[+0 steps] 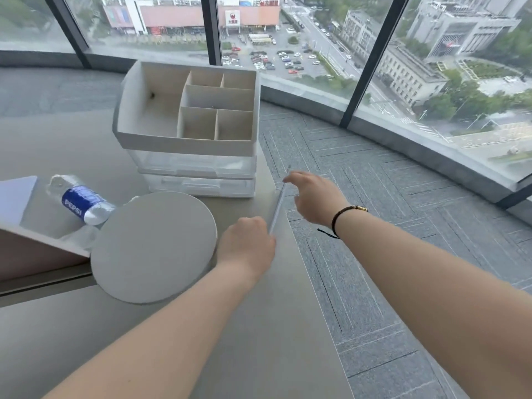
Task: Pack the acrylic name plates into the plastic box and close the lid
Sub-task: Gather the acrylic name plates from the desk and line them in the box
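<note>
While edge-on, acrylic plate [277, 201] held between both hands: left [247, 243], right [313, 197].

Both hands [247, 240] on clear plate [278, 201]

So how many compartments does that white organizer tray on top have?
6 in the white organizer tray: one large at left, two small at back, one wide in the middle, two in front.

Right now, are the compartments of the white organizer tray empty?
Nearly empty: the white organizer tray shows bare floors, only small dark specks.
</note>
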`<state>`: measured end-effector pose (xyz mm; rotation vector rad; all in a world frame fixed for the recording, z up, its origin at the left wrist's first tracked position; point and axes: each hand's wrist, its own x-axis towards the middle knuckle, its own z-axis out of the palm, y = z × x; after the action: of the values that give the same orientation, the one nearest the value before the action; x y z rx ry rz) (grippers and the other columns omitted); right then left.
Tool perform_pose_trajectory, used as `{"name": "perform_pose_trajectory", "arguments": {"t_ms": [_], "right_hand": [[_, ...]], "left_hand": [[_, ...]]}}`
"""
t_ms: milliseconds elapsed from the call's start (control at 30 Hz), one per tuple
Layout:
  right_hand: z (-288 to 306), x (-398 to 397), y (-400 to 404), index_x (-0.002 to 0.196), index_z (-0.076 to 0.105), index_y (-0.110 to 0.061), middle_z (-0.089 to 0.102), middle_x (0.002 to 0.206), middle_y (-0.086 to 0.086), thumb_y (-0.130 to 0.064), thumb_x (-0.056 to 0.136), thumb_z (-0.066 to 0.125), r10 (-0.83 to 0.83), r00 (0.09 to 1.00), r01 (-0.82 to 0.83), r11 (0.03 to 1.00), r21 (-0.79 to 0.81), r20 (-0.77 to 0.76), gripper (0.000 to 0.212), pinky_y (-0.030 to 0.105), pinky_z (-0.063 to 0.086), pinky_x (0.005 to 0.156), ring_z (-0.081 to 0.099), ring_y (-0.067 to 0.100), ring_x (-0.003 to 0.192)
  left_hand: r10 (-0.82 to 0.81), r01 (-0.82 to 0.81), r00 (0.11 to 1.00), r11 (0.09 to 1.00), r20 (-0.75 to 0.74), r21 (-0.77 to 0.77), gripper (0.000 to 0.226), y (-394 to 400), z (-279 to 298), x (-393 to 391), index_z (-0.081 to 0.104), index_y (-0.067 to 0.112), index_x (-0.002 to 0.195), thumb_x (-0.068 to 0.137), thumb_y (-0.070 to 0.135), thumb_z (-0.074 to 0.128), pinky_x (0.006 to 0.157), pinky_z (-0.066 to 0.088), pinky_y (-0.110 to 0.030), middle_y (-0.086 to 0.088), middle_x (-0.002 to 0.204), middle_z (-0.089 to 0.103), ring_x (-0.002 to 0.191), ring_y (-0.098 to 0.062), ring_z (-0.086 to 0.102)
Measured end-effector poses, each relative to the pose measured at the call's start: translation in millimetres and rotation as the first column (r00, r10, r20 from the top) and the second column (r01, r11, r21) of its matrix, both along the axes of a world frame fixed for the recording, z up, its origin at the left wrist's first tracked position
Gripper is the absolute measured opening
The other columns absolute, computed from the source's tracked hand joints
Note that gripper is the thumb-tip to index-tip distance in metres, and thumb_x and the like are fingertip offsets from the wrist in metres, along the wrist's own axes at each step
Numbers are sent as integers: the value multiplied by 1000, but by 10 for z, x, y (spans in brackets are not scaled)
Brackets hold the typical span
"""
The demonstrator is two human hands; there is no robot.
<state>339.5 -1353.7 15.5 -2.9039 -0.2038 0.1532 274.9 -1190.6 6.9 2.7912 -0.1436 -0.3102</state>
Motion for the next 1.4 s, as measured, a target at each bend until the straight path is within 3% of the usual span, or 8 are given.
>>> {"name": "perform_pose_trajectory", "arguments": {"t_ms": [100, 167, 333, 600, 867, 967, 1233, 1400], "right_hand": [[-115, 202, 34, 142, 45, -28, 32, 158, -13, 8, 87, 39, 79, 997, -79, 989, -124, -8, 66, 41, 54, 89, 56, 25, 122], [-179, 304, 30, 137, 51, -26, 35, 156, -12, 9, 87, 38, 116, 993, -113, 976, -186, 4, 62, 39, 55, 78, 61, 26, 113], [-295, 414, -45, 108, 66, -16, 58, 117, 5, 0, 93, 51, 134, 987, -108, 964, -243, 90, 26, 32, 44, 60, 60, 25, 84], [-232, 16, -208, 108, 65, -15, 58, 106, 7, -25, 95, 62, 191, 979, -169, 954, -248, 65, 16, 32, 39, 66, 59, 24, 87], [-165, -982, -290, 97, 68, -16, 56, 94, 1, -28, 96, 59, 93, 995, -98, 986, -138, -39, 15, 29, 46, 58, 56, 18, 69], [-143, -1436, -247, 96, 67, -16, 57, 96, 3, -31, 97, 56, 83, 994, -90, 990, -107, -73, 19, 36, 52, 61, 60, 24, 73], [-228, -2706, 140, 92, 64, -13, 55, 94, 6, -29, 98, 51, 55, 995, -60, 997, -57, -84, 21, 33, 39, 58, 61, 33, 83], [-164, -3243, 397, 92, 64, -15, 56, 93, 5, -29, 98, 50, 72, 990, -78, 996, -40, -125, 21, 35, 47, 60, 63, 34, 80]], "left_hand": [[-30, 31, 999, 998, -30, 53, 13, -111, -51, 41, 47, 16, 81, 90, 9, 52, 65, 41, -31, -13, 99, 67, 92, -34, 65], [-31, 33, 999, 998, -39, 47, 17, -131, -61, 64, 45, 15, 79, 83, -1, 50, 64, 43, -31, -13, 96, 67, 90, -34, 65], [-7, 8, 999, 1000, -35, 25, 18, -42, -42, 91, 44, 17, 83, 84, -1, 48, 66, 43, -34, -13, 98, 67, 92, -36, 65], [-69, 73, 997, 990, -36, 119, 19, 51, -48, -103, 41, 14, 89, 85, -3, 47, 64, 41, -34, -13, 99, 67, 93, -36, 67], [-111, 134, 986, 971, -123, 200, 21, 111, -13, -699, 51, 9, 101, 83, -2, 48, 64, 41, -34, -14, 104, 67, 96, -35, 66], [-111, 138, 982, 973, -153, 185, 15, 248, 75, -1009, 51, 11, 97, 85, 2, 49, 67, 41, -35, -16, 106, 66, 99, -37, 64], [-110, 163, 966, 961, -234, 225, 21, 703, 92, -1979, 62, 8, 103, 87, 3, 49, 78, 50, -40, -19, 107, 66, 100, -39, 63], [-122, 182, 962, 953, -244, 242, 18, 1009, 97, -2470, 58, 10, 92, 86, -1, 45, 69, 45, -37, -19, 103, 66, 95, -38, 63]]}}
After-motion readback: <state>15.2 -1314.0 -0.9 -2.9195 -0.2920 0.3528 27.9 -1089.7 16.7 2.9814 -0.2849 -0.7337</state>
